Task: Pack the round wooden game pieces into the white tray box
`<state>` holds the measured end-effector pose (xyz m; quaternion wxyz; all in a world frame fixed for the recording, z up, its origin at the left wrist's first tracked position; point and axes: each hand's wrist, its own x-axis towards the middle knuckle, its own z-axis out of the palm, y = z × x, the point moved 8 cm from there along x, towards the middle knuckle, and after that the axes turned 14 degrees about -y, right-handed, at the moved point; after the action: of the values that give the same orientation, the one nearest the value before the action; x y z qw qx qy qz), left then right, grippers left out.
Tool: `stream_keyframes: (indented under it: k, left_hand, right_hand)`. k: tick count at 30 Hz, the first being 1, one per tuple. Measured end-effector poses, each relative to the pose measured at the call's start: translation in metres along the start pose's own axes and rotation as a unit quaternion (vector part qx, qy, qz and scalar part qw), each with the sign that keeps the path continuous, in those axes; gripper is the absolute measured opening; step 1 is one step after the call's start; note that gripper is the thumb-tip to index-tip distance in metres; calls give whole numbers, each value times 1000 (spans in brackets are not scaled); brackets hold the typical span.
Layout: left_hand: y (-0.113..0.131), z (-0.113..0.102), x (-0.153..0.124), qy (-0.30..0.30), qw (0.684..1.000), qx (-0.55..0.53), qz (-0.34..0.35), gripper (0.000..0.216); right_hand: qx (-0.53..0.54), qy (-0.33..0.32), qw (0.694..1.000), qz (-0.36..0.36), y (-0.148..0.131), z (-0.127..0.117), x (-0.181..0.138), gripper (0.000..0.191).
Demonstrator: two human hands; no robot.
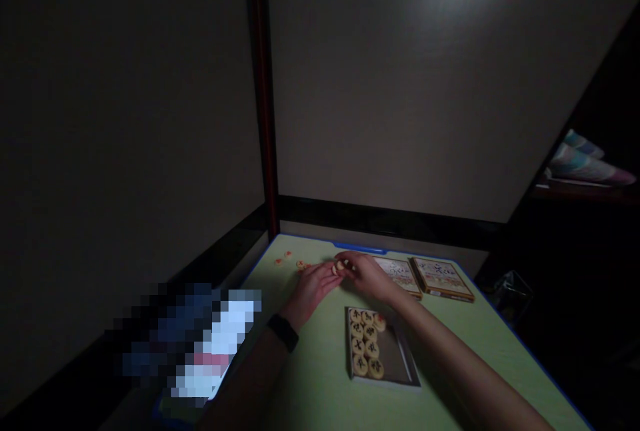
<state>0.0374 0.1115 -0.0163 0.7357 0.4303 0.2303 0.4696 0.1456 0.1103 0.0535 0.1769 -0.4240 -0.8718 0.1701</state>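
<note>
Both my hands meet at the far side of a pale green table (320, 377). My left hand (313, 286), with a dark band on the wrist, lies palm down with fingers reaching toward a round wooden game piece (339, 265). My right hand (365, 274) has its fingers closed round that piece. A few more round pieces (289, 259) with red marks lie loose to the left. A shallow metal tray (400, 357) nearer to me holds several pale round pieces (366, 344) in rows.
Two flat printed boxes (443, 279) lie at the table's far right, one partly behind my right hand. A blurred-out patch covers something at the table's near left corner. Walls stand close behind and to the left; a dark shelf with folded cloth (585, 164) is at the right.
</note>
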Motion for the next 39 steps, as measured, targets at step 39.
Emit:
stream_keyframes:
  k: [39]
  left_hand:
    - [-22, 29, -8, -111, 906, 409, 12, 17]
  right_hand:
    - [2, -13, 991, 132, 14, 17, -130, 36]
